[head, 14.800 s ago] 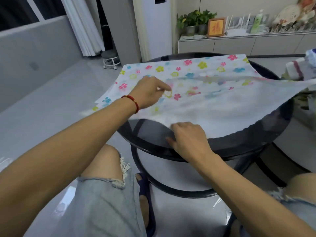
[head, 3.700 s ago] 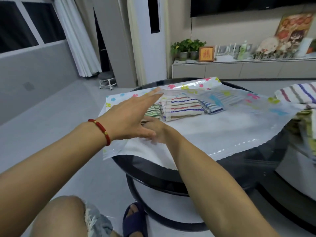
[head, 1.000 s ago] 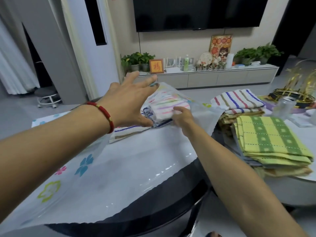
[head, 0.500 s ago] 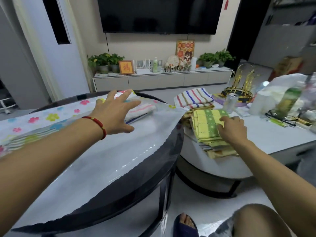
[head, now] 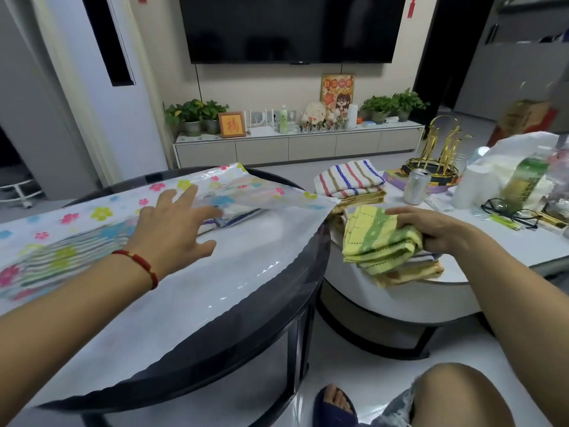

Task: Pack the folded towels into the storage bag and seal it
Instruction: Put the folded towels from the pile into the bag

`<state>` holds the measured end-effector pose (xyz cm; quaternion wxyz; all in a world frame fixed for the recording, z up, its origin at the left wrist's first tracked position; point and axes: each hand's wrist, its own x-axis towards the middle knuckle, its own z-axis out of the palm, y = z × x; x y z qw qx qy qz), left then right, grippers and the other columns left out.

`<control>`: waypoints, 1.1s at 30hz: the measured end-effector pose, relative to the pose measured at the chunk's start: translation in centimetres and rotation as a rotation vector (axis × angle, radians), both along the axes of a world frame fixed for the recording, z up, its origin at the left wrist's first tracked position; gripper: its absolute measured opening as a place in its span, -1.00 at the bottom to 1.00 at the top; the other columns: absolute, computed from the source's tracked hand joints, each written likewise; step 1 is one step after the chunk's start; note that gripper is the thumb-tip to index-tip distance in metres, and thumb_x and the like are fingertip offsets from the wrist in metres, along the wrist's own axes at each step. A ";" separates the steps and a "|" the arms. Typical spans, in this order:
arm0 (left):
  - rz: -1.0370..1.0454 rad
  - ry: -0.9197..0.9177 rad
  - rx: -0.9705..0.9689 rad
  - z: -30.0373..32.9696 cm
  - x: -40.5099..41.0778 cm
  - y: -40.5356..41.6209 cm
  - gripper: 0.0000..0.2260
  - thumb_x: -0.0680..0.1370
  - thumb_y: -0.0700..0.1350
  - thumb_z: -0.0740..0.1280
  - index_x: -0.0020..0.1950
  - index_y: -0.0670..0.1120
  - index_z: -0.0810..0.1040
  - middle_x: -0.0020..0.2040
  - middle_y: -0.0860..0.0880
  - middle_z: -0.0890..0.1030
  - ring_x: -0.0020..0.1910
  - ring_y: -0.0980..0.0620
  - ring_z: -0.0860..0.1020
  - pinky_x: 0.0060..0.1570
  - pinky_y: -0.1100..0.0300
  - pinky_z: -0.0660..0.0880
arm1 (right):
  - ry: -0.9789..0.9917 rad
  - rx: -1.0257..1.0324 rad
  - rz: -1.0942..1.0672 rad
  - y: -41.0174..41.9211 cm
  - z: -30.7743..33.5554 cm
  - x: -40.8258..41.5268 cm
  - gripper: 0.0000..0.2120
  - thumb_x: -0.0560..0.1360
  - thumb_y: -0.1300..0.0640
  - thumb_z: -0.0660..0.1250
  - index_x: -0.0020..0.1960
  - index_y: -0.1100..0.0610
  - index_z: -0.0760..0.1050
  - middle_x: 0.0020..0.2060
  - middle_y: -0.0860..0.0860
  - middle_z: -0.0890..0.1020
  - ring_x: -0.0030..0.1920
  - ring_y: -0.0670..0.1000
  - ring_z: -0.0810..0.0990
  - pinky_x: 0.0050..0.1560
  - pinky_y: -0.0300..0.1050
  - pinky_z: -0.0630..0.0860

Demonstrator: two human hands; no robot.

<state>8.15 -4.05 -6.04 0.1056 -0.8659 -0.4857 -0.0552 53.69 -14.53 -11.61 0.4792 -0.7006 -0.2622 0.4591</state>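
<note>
The clear storage bag (head: 261, 257) with coloured flowers lies flat on the round black glass table (head: 277, 328). My left hand (head: 175, 229), fingers spread, lifts the bag's upper layer at its opening. Striped folded towels (head: 237, 215) lie inside under that layer. My right hand (head: 431, 228) grips a folded yellow-green towel (head: 378, 241) and holds it just above the pile of towels (head: 403, 271) on the white table. A second stack, topped by a multicolour striped towel (head: 348, 177), sits behind it.
The white oval table (head: 492, 251) on the right carries a drink can (head: 415, 186), a gold rack (head: 440, 161), glasses (head: 505, 209), a bottle (head: 526, 180) and a white plastic bag (head: 517, 155). My knee (head: 462, 396) and sandalled foot (head: 335, 405) are below.
My right hand has closed on the yellow-green towel and raised it off the pile, bunching it. My left hand stays on the bag's opening.
</note>
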 end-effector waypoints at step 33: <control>-0.099 0.161 0.004 6.9 -7.1 4.0 0.02 0.39 0.25 0.47 0.62 0.14 -0.15 0.60 0.23 -0.23 0.60 -0.11 -0.14 0.33 -0.47 0.25 | 0.105 0.327 0.242 24.0 -6.8 -38.6 -0.44 0.48 0.29 0.27 0.45 -0.01 0.47 0.19 0.17 0.65 0.10 0.19 0.69 0.17 0.23 0.65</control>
